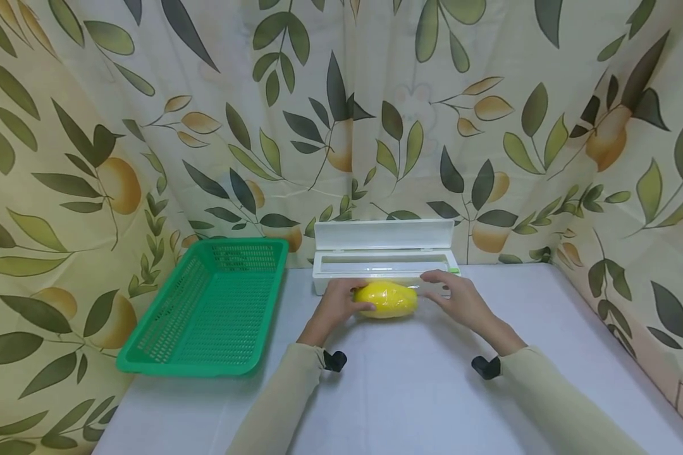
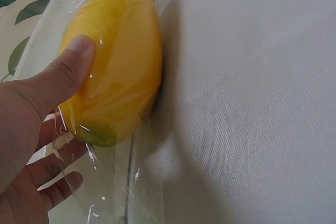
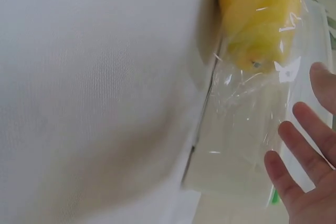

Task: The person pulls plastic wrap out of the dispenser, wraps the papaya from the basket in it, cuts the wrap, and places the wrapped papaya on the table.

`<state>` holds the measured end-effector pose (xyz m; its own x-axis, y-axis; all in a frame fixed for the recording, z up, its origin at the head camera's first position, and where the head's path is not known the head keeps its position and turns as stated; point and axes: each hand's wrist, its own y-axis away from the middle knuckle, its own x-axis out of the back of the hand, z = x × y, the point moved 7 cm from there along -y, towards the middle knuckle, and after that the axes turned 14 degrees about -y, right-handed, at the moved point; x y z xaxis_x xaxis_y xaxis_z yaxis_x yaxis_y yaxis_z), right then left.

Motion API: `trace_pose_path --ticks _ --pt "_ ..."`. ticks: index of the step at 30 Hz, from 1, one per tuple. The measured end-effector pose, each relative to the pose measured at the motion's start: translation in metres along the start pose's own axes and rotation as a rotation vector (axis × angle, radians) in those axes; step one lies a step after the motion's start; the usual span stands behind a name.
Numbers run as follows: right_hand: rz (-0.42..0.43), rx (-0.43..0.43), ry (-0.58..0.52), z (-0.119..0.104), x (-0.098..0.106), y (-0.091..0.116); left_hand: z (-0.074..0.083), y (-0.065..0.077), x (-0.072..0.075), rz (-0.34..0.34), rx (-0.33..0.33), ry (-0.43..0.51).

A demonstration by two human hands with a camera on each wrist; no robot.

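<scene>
The yellow fruit (image 1: 387,299), sheathed in clear film (image 3: 231,85), is noted just below the centre of the frame, lying lengthwise between the two hands. The left hand (image 1: 336,308) has its grip clamped on the fruit's left end: the thumb lies over the surface, a finger passes behind, and the lower fingers are spread past the greenish tip, near loose film. The right hand (image 1: 461,302) stands just beyond the fruit's right end, its grip apart, fingers spread and extended; the fruit lies outside that grip. Whether those fingertips touch the film cannot be told from here, nor can I tell whether the fruit bears on the worktop (image 1: 398,398), which is covered in white. Directly behind, at centre, stands a long white box (image 1: 323,282), its lid (image 1: 384,236) raised, with a small green piece (image 1: 454,270) at its right end. At left of the frame sits a green basket (image 1: 196,368) with perforated walls, well apart from both hands. A leaf-and-fruit patterned curtain (image 1: 375,82) fills the upper frame. Each wrist carries a black fitting (image 1: 335,361) at the sleeve's edge.
</scene>
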<state>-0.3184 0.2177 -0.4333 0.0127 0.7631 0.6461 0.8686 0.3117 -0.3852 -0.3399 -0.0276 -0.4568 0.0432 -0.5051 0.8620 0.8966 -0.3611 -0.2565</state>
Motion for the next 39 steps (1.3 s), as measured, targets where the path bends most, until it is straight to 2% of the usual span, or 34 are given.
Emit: trace_pose_path --ticks 4,9,12,14,18,25,30,39 --pt "0.036 0.019 0.032 -0.002 0.006 -0.001 0.000 0.000 0.000 0.001 -0.003 0.015" --pt "0.135 0.105 0.094 -0.006 0.019 -0.003 -0.002 0.001 0.001 0.000 0.009 0.026" --pt "0.163 0.117 0.130 -0.002 0.026 -0.004 -0.004 0.002 0.000 0.003 0.015 0.017" --pt "0.154 0.083 0.141 0.006 0.029 -0.006 -0.004 0.002 -0.001 0.009 0.013 0.012" --pt "0.088 -0.051 0.128 0.028 0.032 -0.009 -0.003 0.003 0.000 0.028 -0.001 -0.007" --pt "0.011 -0.216 0.045 0.055 0.032 -0.007 0.000 0.005 0.003 0.078 -0.032 -0.099" --pt "0.014 -0.266 0.013 0.067 0.031 -0.007 0.001 0.006 0.003 0.122 -0.058 -0.158" --pt "0.029 -0.305 -0.011 0.081 0.031 -0.005 0.002 0.006 0.001 0.101 -0.060 -0.146"
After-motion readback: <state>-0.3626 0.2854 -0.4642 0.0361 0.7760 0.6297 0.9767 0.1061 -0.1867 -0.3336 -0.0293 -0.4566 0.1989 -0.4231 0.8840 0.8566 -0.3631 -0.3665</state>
